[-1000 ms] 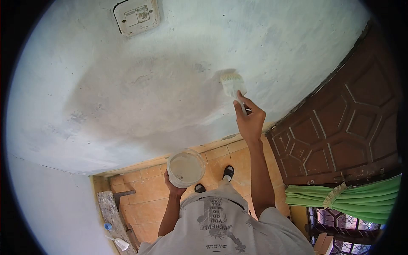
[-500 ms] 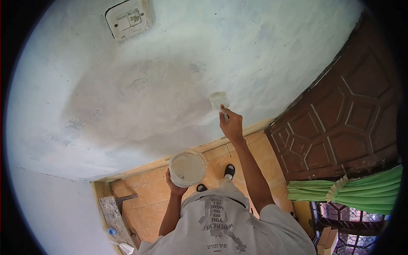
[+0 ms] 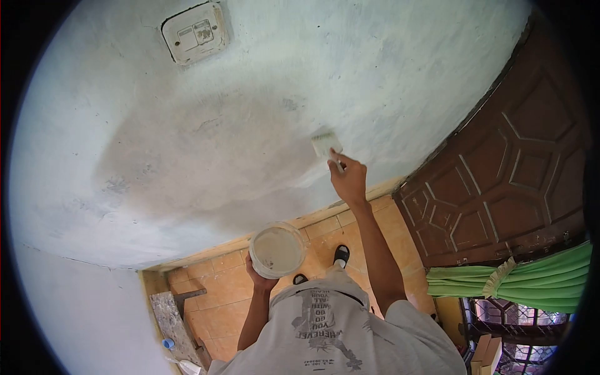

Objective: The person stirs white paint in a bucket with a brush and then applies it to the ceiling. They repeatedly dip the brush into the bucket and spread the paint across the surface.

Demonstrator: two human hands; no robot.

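Note:
My right hand (image 3: 350,181) grips the handle of a wide, pale paintbrush (image 3: 325,145). The brush's bristle end is at the pale blue-white wall (image 3: 400,87), beside the right edge of a darker, damp-looking patch (image 3: 206,156). Low in front of me, my left hand (image 3: 260,277) is wrapped round the side of a clear plastic tub (image 3: 279,275). Greyish, cloudy contents show inside the tub. Most of the left fingers are hidden beneath and behind it.
A switch plate (image 3: 195,34) sits high on the wall. To the right are a brown panelled door (image 3: 494,175) and a green curtain (image 3: 544,281) by a grilled window. A stained wooden bench (image 3: 170,319) with a blue cup (image 3: 167,344) stands lower left on the orange tiles (image 3: 219,312).
The brush and my right hand have shifted slightly right in view, with the brush tilted a little differently. The whole view has moved slightly; the left hand still holds the tub.

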